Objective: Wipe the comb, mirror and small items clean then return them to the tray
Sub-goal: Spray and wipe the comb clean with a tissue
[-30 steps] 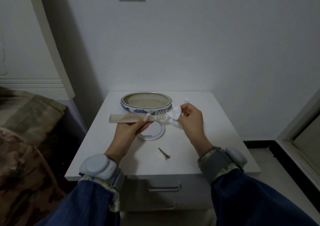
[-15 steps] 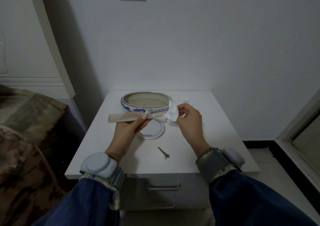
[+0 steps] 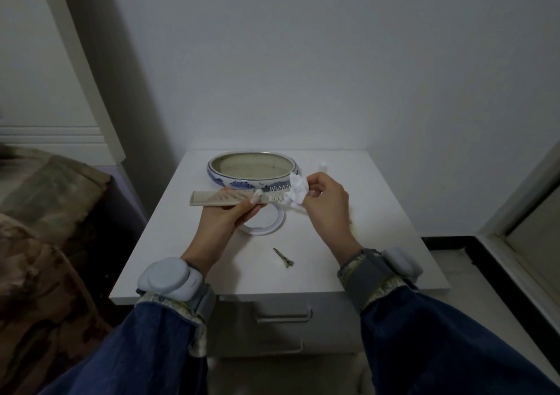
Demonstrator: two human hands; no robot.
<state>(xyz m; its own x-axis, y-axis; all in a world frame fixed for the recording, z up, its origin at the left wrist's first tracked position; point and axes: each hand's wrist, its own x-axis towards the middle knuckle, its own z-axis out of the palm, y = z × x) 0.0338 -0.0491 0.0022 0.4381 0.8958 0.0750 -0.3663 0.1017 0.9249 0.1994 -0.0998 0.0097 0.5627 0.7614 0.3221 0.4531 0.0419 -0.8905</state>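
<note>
1. The crumpled white tissue (image 3: 296, 192), pinched in the right hand (image 3: 325, 205), sat a little off the comb's tip a second ago; now it is bunched against the right end of the teeth, so the wiping stroke is under way.
2. The left hand (image 3: 225, 216) grips the long beige plastic comb (image 3: 230, 197) near its middle, thumb on top, just as it did before.
3. The comb is in the centre of the frame, above the white bedside cabinet (image 3: 363, 243). Its long axis runs left to right, nearly level, teeth towards the wall and the plain handle end pointing to frame left.
4. By my reading only the comb is being cleaned: the round white-rimmed mirror (image 3: 266, 228) lies flat below the hands, the small metal hair clip (image 3: 284, 257) nearer the front edge, and the blue-and-white ceramic oval tray (image 3: 253, 172) behind holds nothing visible.
</note>
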